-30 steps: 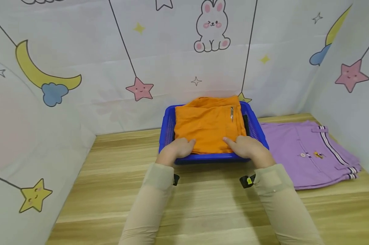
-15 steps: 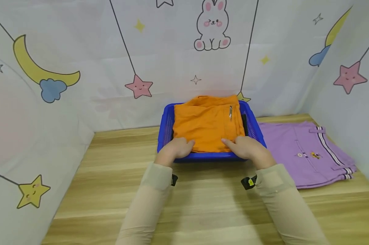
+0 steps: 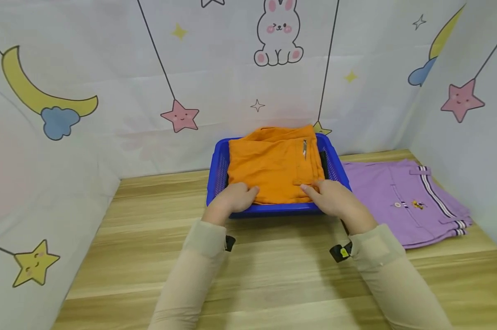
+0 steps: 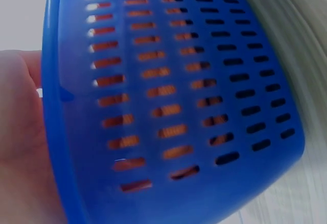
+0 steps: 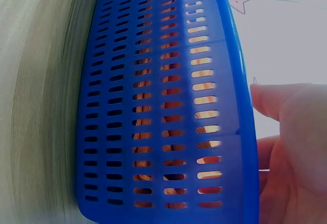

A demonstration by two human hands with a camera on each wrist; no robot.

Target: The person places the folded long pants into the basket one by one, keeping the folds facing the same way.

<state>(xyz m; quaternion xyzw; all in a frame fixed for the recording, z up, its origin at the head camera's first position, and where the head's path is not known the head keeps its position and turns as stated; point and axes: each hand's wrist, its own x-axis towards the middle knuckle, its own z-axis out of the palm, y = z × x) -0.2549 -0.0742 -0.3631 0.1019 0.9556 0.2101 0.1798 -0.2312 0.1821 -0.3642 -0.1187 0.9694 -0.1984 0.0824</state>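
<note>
A folded orange garment (image 3: 273, 160) lies in a blue perforated basket (image 3: 277, 210) near the back of the table. My left hand (image 3: 237, 198) reaches over the basket's front rim and grips the garment's front left part, thumb on top. At the front right my right hand (image 3: 332, 197) pinches the same garment beside a small fold, its thumb also on the cloth. The fingers beneath are mostly hidden in the head view. Both wrist views look at the basket's outer wall; the left hand (image 4: 23, 137) and right hand (image 5: 299, 147) show beyond the rim.
A lilac garment (image 3: 380, 183) with a striped waistband lies flat on the wooden table (image 3: 281, 275), right of the basket. Something black (image 3: 324, 165) shows inside the basket at its right side. White printed cloth walls (image 3: 215, 82) stand behind and at both sides.
The head view has shifted slightly. My right hand has moved a little to the right along the garment, and a small fold now shows beside its thumb. The left hand keeps its place.
</note>
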